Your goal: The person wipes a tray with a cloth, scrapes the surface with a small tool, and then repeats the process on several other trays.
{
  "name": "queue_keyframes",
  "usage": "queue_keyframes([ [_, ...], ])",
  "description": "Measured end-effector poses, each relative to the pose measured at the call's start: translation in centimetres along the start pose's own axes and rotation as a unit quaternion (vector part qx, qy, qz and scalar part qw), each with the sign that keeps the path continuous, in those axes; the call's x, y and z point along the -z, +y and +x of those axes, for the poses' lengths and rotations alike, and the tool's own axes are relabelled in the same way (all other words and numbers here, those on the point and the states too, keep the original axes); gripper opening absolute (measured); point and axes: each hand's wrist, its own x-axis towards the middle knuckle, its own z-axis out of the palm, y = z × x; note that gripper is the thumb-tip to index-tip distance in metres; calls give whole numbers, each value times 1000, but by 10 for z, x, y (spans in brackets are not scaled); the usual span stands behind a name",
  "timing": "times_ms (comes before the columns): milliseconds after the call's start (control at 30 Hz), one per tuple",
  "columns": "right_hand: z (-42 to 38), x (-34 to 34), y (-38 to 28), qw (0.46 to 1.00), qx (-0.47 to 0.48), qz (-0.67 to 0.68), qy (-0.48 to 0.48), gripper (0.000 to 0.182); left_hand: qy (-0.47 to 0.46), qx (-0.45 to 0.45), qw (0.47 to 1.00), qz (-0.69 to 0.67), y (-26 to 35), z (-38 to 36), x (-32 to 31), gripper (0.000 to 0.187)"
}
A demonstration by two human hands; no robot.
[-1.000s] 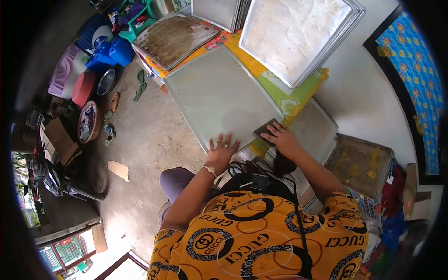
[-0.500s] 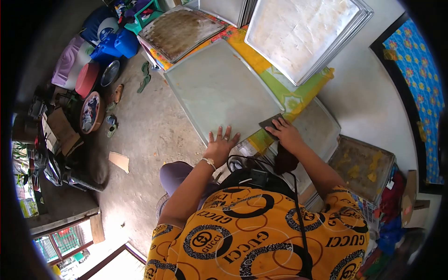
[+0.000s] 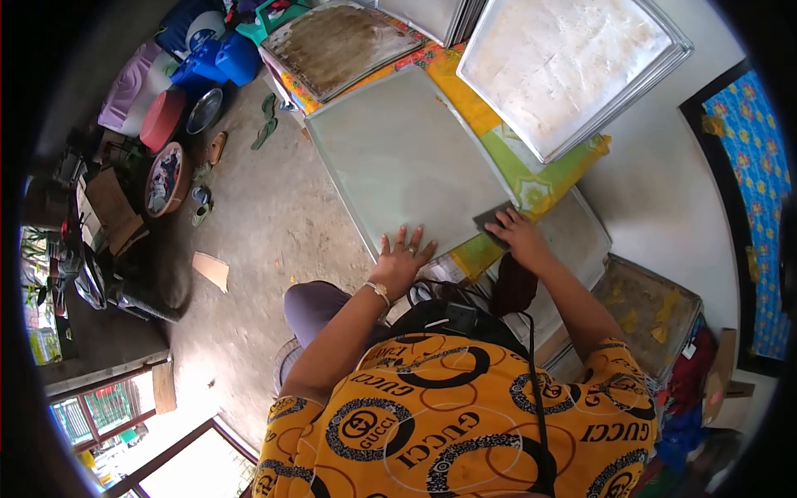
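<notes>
One tray [image 3: 398, 158], pale grey-green, thin-rimmed, on the worktop [image 3: 513, 158] at twelve o'clock. My left hand [image 3: 400, 266]: spread at its six-o'clock edge. My right hand [image 3: 525, 241]: fingers slightly parted, holding a dark flat pad [image 3: 490, 219], four-o'clock corner.

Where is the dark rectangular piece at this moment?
In the head view, right of centre, the dark rectangular piece is under the right hand, at the near right corner of the grey tray.

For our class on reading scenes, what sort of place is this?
Probably a home, perhaps with a work area: large flat trays rest on a patterned table cover, and a basin of apparent laundry stands on the floor.
</notes>
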Motion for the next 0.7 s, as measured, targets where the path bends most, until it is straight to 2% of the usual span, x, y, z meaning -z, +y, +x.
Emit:
queue_keyframes([
  [100, 55, -3, 14, 999, 23, 13, 47, 54, 3, -2, 1000, 3, 2, 1, 0, 71],
  [200, 90, -6, 22, 998, 14, 37, 42, 54, -3, 0, 1000, 0, 0, 0, 4, 70],
  [367, 60, 1, 14, 999, 32, 3, -9, 52, 3, 3, 1000, -15, -4, 5, -2, 66],
  [500, 140, -3, 22, 999, 28, 1, 46, 51, 4, -1, 1000, 0, 1, 1, -1, 62],
  [600, 206, -6, 35, 998, 21, 3, 52, 50, 7, -4, 1000, 1, -1, 2, 2, 62],
  [700, 200, 4, 31, 1000, 18, 8, 16, 51, -9, -3, 1000, 6, -1, 1, 2, 60],
])
